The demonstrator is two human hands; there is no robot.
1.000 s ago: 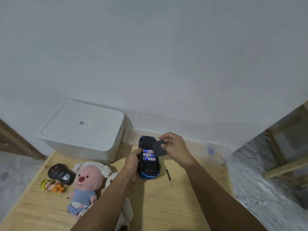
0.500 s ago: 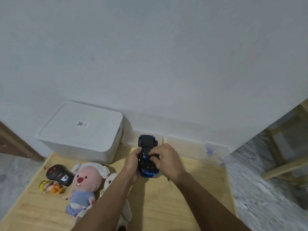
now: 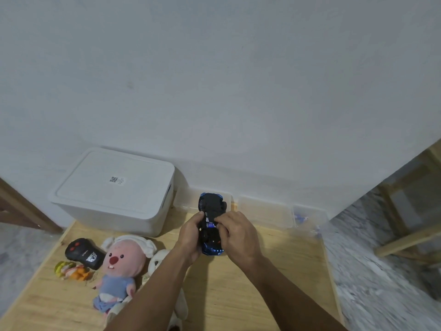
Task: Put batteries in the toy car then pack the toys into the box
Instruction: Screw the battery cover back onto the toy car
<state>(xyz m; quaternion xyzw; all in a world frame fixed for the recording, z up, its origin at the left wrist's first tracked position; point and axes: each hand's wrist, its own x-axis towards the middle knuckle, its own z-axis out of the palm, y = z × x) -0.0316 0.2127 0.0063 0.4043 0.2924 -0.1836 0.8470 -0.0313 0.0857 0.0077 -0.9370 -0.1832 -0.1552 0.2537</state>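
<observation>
We find the blue toy car (image 3: pixel 212 223) held above the wooden worktop (image 3: pixel 250 290), underside up, gripped between both hands. The left hand (image 3: pixel 189 235) clasps the car's left flank, thumb over the underside; the right hand (image 3: pixel 238 232) grips the right flank with its fingertips (image 3: pixel 218 219) pressed on the middle of the underside. A small strip of battery label (image 3: pixel 210 222) shows between the two thumbs; whether a cover sits over the compartment we cannot tell. The white storage box (image 3: pixel 114 189) stands at the back left of the worktop against the wall, its lid shut and bearing a small printed code label (image 3: pixel 117 180); its contents are hidden. To the right of the box, along the wall, we note two shallow clear plastic trays (image 3: pixel 265 212); the nearer one lies behind the car and its contents cannot be made out, and the other appears bare. Further right a small clear container (image 3: pixel 307 217) holds a few small bluish items, too small to identify. On the worktop left of the hands lie a black remote controller (image 3: pixel 83 253), a small yellow and orange toy (image 3: pixel 71 271) just in front of it, a pink plush animal (image 3: pixel 121 266) in blue clothing, and a white plush (image 3: pixel 160 259) partly hidden under the left forearm.
</observation>
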